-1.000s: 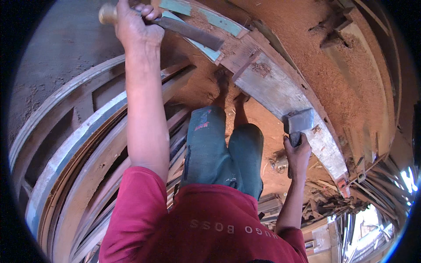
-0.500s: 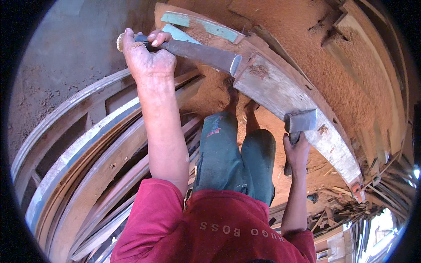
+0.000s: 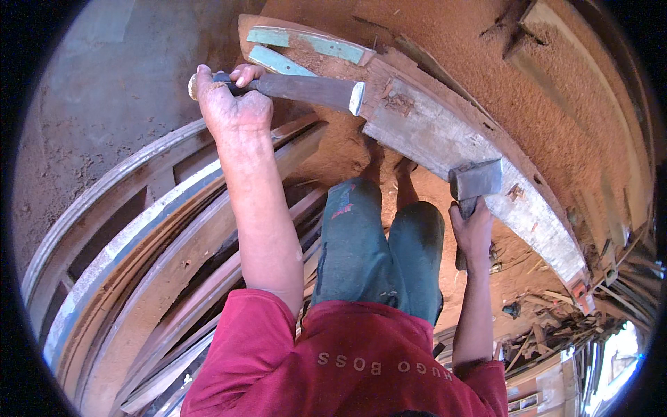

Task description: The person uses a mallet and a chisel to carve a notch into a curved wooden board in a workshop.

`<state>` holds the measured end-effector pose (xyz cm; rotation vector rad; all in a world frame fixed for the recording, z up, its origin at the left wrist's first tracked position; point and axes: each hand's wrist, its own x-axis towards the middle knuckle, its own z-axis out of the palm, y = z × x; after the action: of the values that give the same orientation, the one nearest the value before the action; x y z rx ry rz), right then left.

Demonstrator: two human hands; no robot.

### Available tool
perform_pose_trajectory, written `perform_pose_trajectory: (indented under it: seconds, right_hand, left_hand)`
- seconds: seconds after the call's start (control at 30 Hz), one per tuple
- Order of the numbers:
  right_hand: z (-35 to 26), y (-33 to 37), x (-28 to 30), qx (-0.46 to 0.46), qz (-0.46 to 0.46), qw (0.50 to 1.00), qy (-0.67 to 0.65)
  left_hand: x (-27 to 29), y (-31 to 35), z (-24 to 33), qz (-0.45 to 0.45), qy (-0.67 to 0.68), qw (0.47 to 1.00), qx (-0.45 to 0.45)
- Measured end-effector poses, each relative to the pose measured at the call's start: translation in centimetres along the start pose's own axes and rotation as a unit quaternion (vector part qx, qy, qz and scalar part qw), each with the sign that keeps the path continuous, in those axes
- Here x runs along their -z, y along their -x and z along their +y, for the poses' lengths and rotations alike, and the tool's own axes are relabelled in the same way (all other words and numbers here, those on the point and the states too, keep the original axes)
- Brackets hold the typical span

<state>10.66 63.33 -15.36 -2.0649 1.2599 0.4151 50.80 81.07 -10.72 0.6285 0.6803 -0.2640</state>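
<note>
My left hand is closed round the dark handle of a big chisel. Its long flat blade points right, with the bright bevelled edge over the wood where a whitish worn face begins. Whether the edge touches the wood, I cannot tell. In my right hand is a hatchet, gripped by its short handle just below the head. The hatchet head hangs over the middle of the whitish face. The long curved timber arcs from upper left to lower right, its far-left end carrying pale turquoise strips.
Curved planks and frames are stacked on the left beside a grey wall. Sawdust covers the ground beyond the timber. Scrap wood lies in a heap at lower right. My legs stand close to the timber.
The chisel has turned to lie more level, and its edge has shifted slightly left. The hatchet stays over the timber. The whole view has shifted a little.
</note>
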Motion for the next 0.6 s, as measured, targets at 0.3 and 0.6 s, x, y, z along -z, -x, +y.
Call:
perform_pose_trajectory:
  seconds: [0.3, 0.6]
  right_hand:
    - [0.3, -0.2, -0.3, 0.022, 0.022, 0.999, -0.021]
    - [-0.2, -0.1, 0.2, -0.021, 0.007, 1.000, -0.013]
  left_hand:
    - [2.3, -1.5, 1.3, 0.014, 0.070, 0.994, 0.083]
    - [0.9, 1.4, 0.5, -0.068, -0.088, 0.992, -0.054]
